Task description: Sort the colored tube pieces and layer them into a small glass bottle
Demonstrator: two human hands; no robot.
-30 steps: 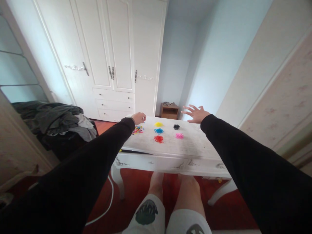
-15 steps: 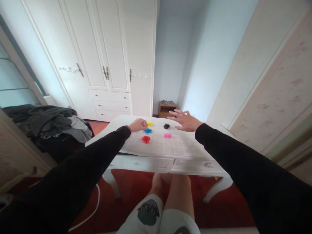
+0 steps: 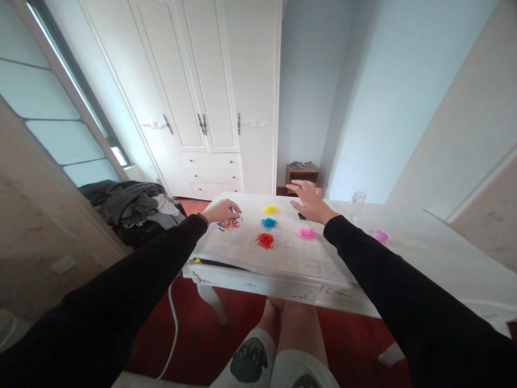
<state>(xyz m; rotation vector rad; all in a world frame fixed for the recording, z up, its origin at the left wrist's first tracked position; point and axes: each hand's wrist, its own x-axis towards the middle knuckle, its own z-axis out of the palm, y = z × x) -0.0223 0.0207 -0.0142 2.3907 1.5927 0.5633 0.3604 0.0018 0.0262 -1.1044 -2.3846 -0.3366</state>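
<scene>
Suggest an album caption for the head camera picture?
Left hand at the mixed-colour bands, right hand near the black bands, above a white table.

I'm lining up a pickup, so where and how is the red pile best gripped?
Probably pinch the red pile at its middle, from above and the near side: it looks like a low, loose tangle of thin strands on the table, and the blue pile sits beyond it.

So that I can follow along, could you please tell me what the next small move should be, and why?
I would probably have the left hand pinch one piece from the multicoloured pile: it is right by that pile, whose colours are mixed, while the yellow pile, blue pile and red pile nearby each show one colour.
</scene>
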